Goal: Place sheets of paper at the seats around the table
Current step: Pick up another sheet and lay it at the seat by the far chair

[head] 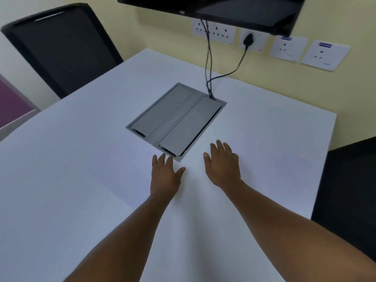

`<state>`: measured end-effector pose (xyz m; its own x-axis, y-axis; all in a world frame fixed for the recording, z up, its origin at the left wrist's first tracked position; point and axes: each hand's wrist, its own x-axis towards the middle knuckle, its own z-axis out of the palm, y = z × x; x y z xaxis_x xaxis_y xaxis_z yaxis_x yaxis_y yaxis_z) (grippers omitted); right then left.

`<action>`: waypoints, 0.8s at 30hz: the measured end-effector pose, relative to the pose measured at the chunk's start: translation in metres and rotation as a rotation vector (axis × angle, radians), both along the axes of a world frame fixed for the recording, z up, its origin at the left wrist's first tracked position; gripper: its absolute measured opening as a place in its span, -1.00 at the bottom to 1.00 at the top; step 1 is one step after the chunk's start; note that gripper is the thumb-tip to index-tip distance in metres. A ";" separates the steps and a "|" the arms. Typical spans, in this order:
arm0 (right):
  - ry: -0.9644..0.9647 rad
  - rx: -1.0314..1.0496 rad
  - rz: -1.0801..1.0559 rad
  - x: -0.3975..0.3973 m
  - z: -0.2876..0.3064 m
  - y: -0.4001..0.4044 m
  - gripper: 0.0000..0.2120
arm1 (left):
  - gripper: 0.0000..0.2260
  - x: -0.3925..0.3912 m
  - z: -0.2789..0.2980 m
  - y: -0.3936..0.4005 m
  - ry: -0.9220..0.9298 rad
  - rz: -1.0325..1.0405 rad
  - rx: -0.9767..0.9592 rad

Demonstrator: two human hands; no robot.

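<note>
Fingers (220, 146) of the right hand (222, 166) were spread flat, palm down, gripping nothing; tips lay just to the near-right of the grey cable box (177, 119) set into the table (61, 159). Fingers (161, 159) of the left hand (164, 178) were likewise splayed and flat, holding nothing, tips nearly touching the box's near corner. I saw both thumbs pointing inward toward each other, w/ a bare white gap between them.

Under both palms lay a sheet of paper (203, 231), white on white. I could only make out a faint edge running from near the left wrist toward the near-left of the box, so its full outline I couldn't tell. Whether the hands pressed it or hovered just above, couldn't tell either.

Both bare forearms ran back from the box to the bottom of the frame.

The box's two lids were shut; black cables (209, 64) rose from its far corner up to wall sockets (213, 31) & a dark screen (223, 9) beyond. One black chair (61, 47) stood past the table's edge to the far-left of the box, another chair (350, 190) to its right, near side.
</note>
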<state>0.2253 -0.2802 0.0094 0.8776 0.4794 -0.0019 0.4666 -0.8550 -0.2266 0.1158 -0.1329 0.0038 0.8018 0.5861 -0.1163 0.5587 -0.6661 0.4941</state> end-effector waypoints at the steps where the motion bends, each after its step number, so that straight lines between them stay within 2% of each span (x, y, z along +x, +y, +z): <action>1: 0.003 0.000 0.022 -0.005 -0.001 0.009 -0.48 | -0.40 -0.007 0.000 0.005 0.016 0.013 0.001; 8: 0.039 0.010 0.157 -0.037 -0.005 0.067 -0.46 | -0.37 -0.052 -0.009 0.050 0.053 0.123 0.101; 14: 0.121 -0.094 0.225 -0.050 -0.015 0.095 -0.41 | -0.37 -0.077 -0.018 0.068 0.130 0.146 0.160; 16: 0.158 -0.121 0.226 -0.053 -0.019 0.095 -0.39 | -0.37 -0.081 -0.022 0.068 0.172 0.126 0.136; 18: 0.177 -0.188 0.306 -0.075 -0.035 0.143 -0.35 | -0.35 -0.110 -0.039 0.100 0.209 0.252 0.025; 21: 0.194 -0.219 0.234 -0.075 -0.038 0.142 -0.28 | -0.31 -0.115 -0.048 0.097 0.234 0.207 0.000; 24: 0.208 -0.227 0.182 -0.070 -0.044 0.133 -0.19 | -0.31 -0.114 -0.045 0.095 0.263 0.148 0.067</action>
<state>0.1552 -0.1472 -0.0346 0.7475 0.5947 -0.2960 0.5798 -0.8015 -0.1464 0.0016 -0.0379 -0.0411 0.6544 0.7078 -0.2661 0.7552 -0.5939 0.2775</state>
